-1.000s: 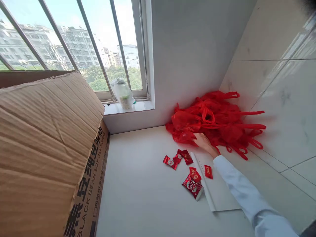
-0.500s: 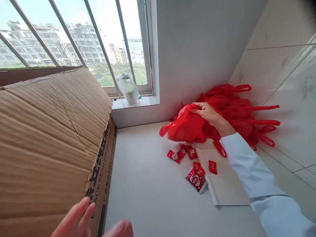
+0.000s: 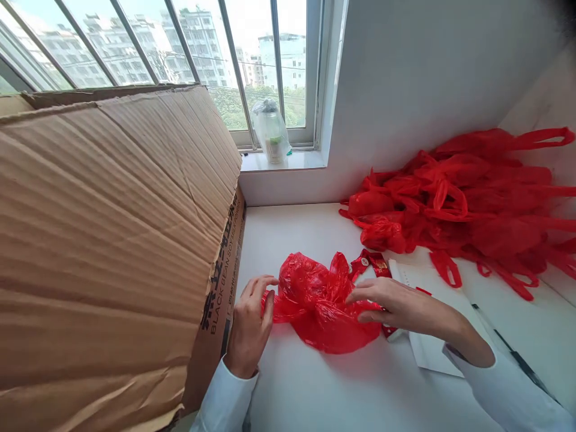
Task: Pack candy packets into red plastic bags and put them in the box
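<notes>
A crumpled red plastic bag [image 3: 321, 309] lies on the white table between my two hands. My left hand [image 3: 249, 321] is at the bag's left edge, its thumb and fingers apart; whether the fingertips touch the plastic I cannot tell. Over the bag's right side reaches my right hand [image 3: 396, 303], fingers stretched out and thumb apart, gripping nothing. Several red wrapped candies [image 3: 379, 264] lie just beyond that hand, partly hidden by the bag and the hand. A white notebook [image 3: 434, 354] sits under my right forearm.
A large open cardboard box [image 3: 112, 240] fills the left side. Many red plastic bags [image 3: 472, 198] are heaped at the back right. A pen [image 3: 517, 357] lies by the right forearm. On the windowsill stands a plastic-wrapped jar [image 3: 272, 138].
My right hand has brought one red bag from the heap to the table's middle and let go. My left hand has come up beside it. The view has shifted, too.
</notes>
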### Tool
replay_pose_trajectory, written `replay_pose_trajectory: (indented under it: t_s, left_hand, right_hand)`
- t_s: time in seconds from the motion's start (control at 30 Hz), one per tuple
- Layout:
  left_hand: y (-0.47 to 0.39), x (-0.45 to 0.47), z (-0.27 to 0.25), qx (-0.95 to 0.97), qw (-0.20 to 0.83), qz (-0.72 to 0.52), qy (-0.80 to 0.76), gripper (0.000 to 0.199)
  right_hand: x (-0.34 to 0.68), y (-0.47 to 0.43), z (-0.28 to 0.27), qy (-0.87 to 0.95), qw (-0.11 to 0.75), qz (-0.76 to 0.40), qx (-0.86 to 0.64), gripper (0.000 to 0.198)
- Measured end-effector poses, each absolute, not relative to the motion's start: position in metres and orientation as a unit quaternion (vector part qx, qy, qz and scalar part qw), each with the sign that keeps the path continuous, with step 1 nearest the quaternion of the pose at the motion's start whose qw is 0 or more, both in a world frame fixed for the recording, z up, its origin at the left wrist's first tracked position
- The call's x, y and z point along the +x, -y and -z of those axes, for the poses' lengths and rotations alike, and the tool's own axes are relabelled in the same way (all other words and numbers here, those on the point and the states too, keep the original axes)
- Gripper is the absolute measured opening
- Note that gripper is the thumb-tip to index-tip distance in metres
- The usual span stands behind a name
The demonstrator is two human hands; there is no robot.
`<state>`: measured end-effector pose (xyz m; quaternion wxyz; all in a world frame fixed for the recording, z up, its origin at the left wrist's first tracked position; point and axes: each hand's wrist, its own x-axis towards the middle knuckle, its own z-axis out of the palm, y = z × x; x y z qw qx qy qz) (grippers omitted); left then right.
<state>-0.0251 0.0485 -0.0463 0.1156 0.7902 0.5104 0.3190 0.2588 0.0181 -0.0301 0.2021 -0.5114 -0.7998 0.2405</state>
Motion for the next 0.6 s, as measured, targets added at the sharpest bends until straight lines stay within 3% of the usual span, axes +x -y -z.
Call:
replay_pose_trajectory:
  t_s: [0.1,0.2,0.3,0.47,0.6]
  left_hand:
    - [-0.057,-0.018,0.054,0.867,0.118,-0.223,-0.43,0.041]
    - [-0.064,-0.007,0.064,0.912,0.081,-0.147,-0.374,0.052]
    - [-0.074,-0.004,0.077,0.919,0.038,-0.115,-0.376,0.042]
    - [-0.104,-0.019,0.084,0.881,0.078,-0.244,-0.399,0.011]
    - [-0.12,-0.028,0.083,0.725,0.227,-0.415,-0.501,0.019]
  right_hand:
    - [0.231,-0.023,0.04,0.81,0.174,-0.233,-0.509,0.021]
    - [0.193,-0.028,0.058,0.793,0.162,-0.161,-0.565,0.022]
    - [0.17,-0.033,0.08,0.783,0.15,-0.111,-0.594,0.015]
    - [0.181,-0.057,0.077,0.742,0.252,-0.204,-0.587,0.011]
    - [0.197,-0.077,0.057,0.679,0.396,-0.236,-0.572,0.016]
